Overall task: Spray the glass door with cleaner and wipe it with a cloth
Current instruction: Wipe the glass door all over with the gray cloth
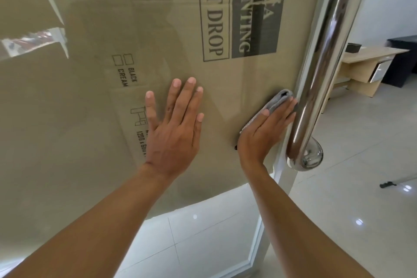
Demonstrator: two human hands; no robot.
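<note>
Right hand (264,133): flat, fingers straight, pressing the cloth (276,102) on the door (67,142).
Left hand (174,124): wide open, flat on the door, holding nothing. It may leave marks, so I should wipe there too.
Cloth: folded, grey, just beside the handle (325,52).
Door: I think I am wiping it; I should press evenly and go in rows that overlap.
Handle: I should wipe close but not bump it.

Door handle (325,56) is shiny polished metal, cloth (276,102) looks soft grey fabric, cardboard (158,29) behind the glass (67,119) is matt brown.
</note>
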